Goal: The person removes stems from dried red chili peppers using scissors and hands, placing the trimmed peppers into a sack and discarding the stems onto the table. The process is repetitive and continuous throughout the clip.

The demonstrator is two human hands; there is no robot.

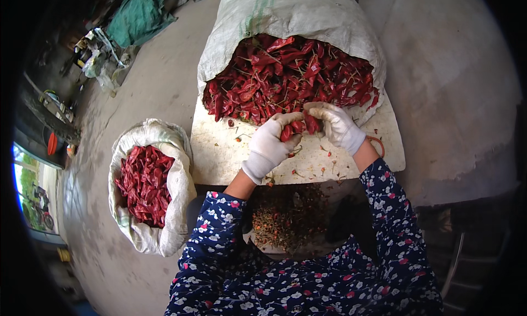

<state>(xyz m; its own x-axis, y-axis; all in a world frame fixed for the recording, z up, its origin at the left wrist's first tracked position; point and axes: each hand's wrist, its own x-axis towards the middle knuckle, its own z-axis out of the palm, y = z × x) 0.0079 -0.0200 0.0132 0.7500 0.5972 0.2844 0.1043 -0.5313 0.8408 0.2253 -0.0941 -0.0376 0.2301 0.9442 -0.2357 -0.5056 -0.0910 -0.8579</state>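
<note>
Dried red chili peppers [288, 77] fill the mouth of a large white woven sack [304, 11] lying on a pale board [222, 159]. My left hand [273, 145], in a white glove, holds a few red peppers [290, 130] between thumb and fingers, over the board just before the sack's mouth. Close beside it on the right, my gloved right hand [335, 124] has its fingertips at another red pepper [311, 123]. Whether that pepper is gripped by the right hand or only touched is hard to tell. Loose stems and caps [296, 173] lie scattered on the board.
An upright white woven sack [181, 192] of red peppers stands on the concrete floor left of the board. Below the board's near edge lies a heap of stems [276, 225]. Plastic bags [99, 67] and a green tarpaulin [138, 17] are at the upper left.
</note>
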